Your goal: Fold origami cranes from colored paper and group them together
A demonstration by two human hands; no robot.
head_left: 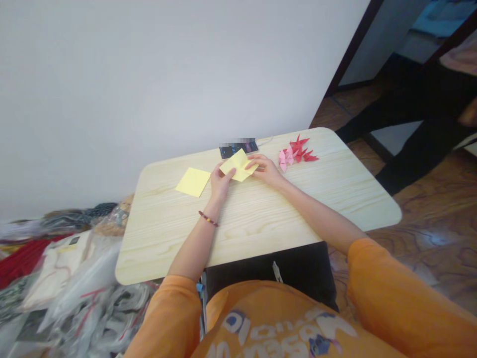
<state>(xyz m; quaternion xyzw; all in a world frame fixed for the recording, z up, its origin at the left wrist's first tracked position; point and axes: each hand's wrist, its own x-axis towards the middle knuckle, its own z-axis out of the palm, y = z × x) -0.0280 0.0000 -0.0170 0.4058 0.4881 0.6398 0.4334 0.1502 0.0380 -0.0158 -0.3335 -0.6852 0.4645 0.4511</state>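
Between my two hands is a sheet of yellow origami paper, creased and partly folded, raised a little over the table. My left hand grips its left edge, the thumb lying on top. On the right side, my right hand pinches the sheet with thumb and fingers. A second yellow paper square lies flat to the left of my left hand. Folded pink paper figures and red paper figures sit together to the right of my right hand.
A phone with a cable lies at the back of the pale wooden table, against the wall. Bagged clothes are piled at the left. Another person in dark trousers is beyond the right end. A black seat is under the front edge.
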